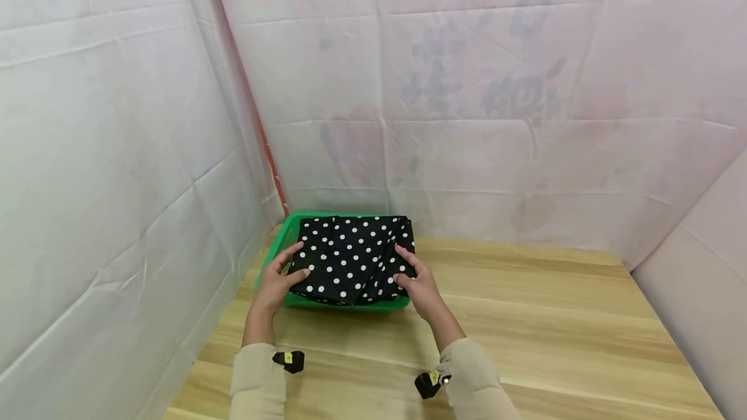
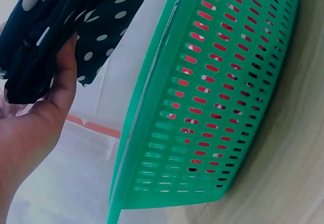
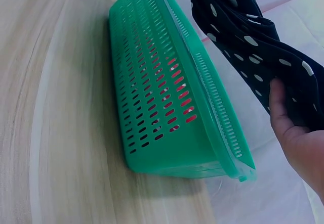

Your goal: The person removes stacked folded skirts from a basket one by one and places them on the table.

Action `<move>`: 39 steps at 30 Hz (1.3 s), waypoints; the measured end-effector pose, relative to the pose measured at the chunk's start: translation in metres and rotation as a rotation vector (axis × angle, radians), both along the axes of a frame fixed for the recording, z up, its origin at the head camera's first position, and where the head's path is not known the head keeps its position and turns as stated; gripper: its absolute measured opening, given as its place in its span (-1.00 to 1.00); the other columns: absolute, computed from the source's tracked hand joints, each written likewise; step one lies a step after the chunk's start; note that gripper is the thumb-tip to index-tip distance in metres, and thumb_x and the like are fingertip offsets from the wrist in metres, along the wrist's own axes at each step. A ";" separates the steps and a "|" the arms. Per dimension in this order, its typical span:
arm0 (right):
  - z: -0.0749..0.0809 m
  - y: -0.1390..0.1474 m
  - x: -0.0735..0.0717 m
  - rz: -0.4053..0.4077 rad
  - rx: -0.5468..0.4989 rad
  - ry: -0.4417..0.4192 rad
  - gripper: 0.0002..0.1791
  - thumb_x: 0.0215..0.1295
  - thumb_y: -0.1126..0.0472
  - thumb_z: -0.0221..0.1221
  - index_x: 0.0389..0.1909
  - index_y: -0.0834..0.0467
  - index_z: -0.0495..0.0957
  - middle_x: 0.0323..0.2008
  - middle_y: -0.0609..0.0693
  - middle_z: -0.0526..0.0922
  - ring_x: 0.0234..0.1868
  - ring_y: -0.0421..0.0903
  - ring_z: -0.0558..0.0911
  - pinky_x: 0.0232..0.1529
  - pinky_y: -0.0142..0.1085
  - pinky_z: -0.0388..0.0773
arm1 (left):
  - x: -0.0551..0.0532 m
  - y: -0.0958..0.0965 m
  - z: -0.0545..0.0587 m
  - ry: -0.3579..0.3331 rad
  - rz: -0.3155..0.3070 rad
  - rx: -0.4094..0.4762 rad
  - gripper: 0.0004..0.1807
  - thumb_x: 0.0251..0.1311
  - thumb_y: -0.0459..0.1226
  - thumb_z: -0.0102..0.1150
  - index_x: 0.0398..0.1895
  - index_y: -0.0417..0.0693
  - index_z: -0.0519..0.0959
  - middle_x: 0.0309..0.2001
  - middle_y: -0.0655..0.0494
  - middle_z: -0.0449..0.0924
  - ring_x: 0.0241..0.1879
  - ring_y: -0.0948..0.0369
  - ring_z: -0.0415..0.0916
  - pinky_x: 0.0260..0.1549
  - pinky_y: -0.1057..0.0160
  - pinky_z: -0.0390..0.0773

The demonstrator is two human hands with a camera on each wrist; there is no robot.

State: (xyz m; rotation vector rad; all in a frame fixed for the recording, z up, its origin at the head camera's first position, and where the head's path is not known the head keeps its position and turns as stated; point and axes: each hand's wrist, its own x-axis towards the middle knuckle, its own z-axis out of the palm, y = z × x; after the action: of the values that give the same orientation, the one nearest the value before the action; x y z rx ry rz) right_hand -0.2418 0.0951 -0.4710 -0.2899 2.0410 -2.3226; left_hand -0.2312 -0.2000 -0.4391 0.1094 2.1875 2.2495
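A folded black cloth with white polka dots (image 1: 350, 258) is held above the green plastic basket (image 1: 363, 306). My left hand (image 1: 277, 284) grips its left side, with the thumb on the near face. On the opposite side my right hand (image 1: 421, 282) pinches the right edge. In the left wrist view the cloth (image 2: 98, 44) hangs over the fingers, apart from the basket rim. The right wrist view has layered folds of the cloth (image 3: 253, 47) above the rim. Something red with white spots (image 3: 177, 73) shows through the basket's slots; its kind is hidden.
The basket stands on a wooden table (image 1: 525, 316) near the back left corner. White sheeting (image 1: 467, 70) hangs behind the table, and more sheeting (image 1: 117, 148) runs along its left. A black wrist camera (image 1: 290, 361) sits on the left sleeve, another (image 1: 428, 384) on the right.
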 end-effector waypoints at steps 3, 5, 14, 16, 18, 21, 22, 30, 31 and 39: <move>-0.001 0.000 0.001 -0.003 -0.017 0.011 -0.33 0.07 0.62 0.02 0.30 0.31 0.26 0.35 0.20 0.13 0.31 0.06 0.11 -0.14 -0.46 0.43 | -0.002 -0.002 -0.009 0.000 0.005 -0.003 -0.32 0.07 -0.56 0.16 0.32 -0.15 0.28 0.09 -0.16 0.21 -0.22 0.17 0.51 -0.31 0.23 0.58; -0.002 0.001 0.001 -0.005 -0.013 0.008 -0.33 0.08 0.62 0.02 0.30 0.31 0.26 0.35 0.20 0.13 0.32 0.06 0.08 -0.12 -0.46 0.42 | -0.005 -0.004 -0.017 -0.002 0.006 0.003 -0.31 0.08 -0.54 0.17 0.33 -0.10 0.29 0.10 -0.15 0.21 -0.21 0.14 0.52 -0.31 0.20 0.59; 0.004 0.012 0.002 -0.028 0.009 -0.015 -0.32 0.10 0.58 0.03 0.31 0.24 0.26 0.37 0.17 0.07 0.27 0.06 0.15 -0.27 -0.43 0.47 | -0.012 0.009 -0.025 0.006 0.026 0.011 -0.33 0.10 -0.49 0.20 0.32 -0.02 0.31 0.13 -0.08 0.27 -0.21 0.16 0.54 -0.40 0.23 0.60; 0.004 0.016 0.003 -0.043 0.008 -0.021 -0.32 0.10 0.58 0.03 0.31 0.23 0.27 0.36 0.16 0.09 0.25 0.07 0.19 -0.25 -0.44 0.47 | -0.011 0.016 -0.026 0.016 0.028 0.031 -0.33 0.09 -0.50 0.20 0.31 -0.04 0.32 0.13 -0.10 0.29 -0.17 0.15 0.52 -0.36 0.23 0.59; 0.005 0.021 0.004 -0.062 0.008 -0.025 -0.32 0.09 0.59 0.03 0.30 0.23 0.28 0.35 0.16 0.11 0.23 0.07 0.22 -0.24 -0.45 0.48 | -0.009 0.022 -0.027 0.023 0.020 0.066 -0.33 0.08 -0.53 0.18 0.31 -0.07 0.32 0.13 -0.13 0.28 -0.12 0.13 0.49 -0.29 0.22 0.59; 0.004 0.029 0.006 -0.080 -0.002 -0.024 -0.33 0.09 0.60 0.03 0.30 0.25 0.28 0.33 0.18 0.14 0.18 0.09 0.28 -0.22 -0.45 0.48 | -0.008 0.033 -0.029 0.045 -0.001 0.113 -0.32 0.06 -0.58 0.15 0.31 -0.12 0.30 0.13 -0.18 0.25 -0.07 0.06 0.46 -0.23 0.21 0.57; 0.003 0.032 0.006 -0.084 -0.005 -0.024 -0.33 0.09 0.60 0.03 0.30 0.25 0.28 0.33 0.18 0.15 0.17 0.09 0.29 -0.21 -0.45 0.48 | -0.007 0.037 -0.029 0.050 -0.007 0.125 -0.32 0.06 -0.59 0.14 0.30 -0.12 0.30 0.12 -0.19 0.24 -0.06 0.05 0.45 -0.23 0.22 0.57; -0.001 0.055 0.011 -0.133 0.006 -0.038 -0.33 0.10 0.58 0.03 0.30 0.26 0.27 0.31 0.17 0.15 0.11 0.07 0.33 -0.22 -0.43 0.51 | -0.010 0.062 -0.034 0.055 -0.020 0.142 -0.35 0.05 -0.57 0.16 0.27 -0.12 0.35 0.11 -0.14 0.27 -0.02 0.02 0.41 -0.19 0.23 0.55; -0.002 0.058 0.012 -0.138 0.018 -0.032 -0.34 0.10 0.58 0.03 0.30 0.26 0.28 0.31 0.17 0.15 0.11 0.06 0.32 -0.23 -0.44 0.50 | -0.010 0.066 -0.035 0.053 -0.020 0.135 -0.36 0.06 -0.56 0.17 0.27 -0.11 0.35 0.11 -0.14 0.27 -0.01 0.02 0.41 -0.18 0.22 0.55; -0.003 0.085 0.019 -0.134 0.104 -0.014 -0.34 0.12 0.57 0.04 0.31 0.26 0.26 0.33 0.17 0.12 0.17 0.06 0.27 -0.21 -0.48 0.47 | -0.006 0.091 -0.039 0.045 -0.063 0.056 -0.32 0.06 -0.52 0.18 0.31 -0.06 0.31 0.17 -0.14 0.27 0.00 -0.01 0.40 -0.17 0.19 0.55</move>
State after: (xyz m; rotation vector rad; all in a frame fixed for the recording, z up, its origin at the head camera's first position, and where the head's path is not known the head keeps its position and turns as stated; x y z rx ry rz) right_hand -0.2233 0.1803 -0.4738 -0.1369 2.2304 -2.2720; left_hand -0.2372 -0.1092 -0.4784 0.2278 2.1101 2.2970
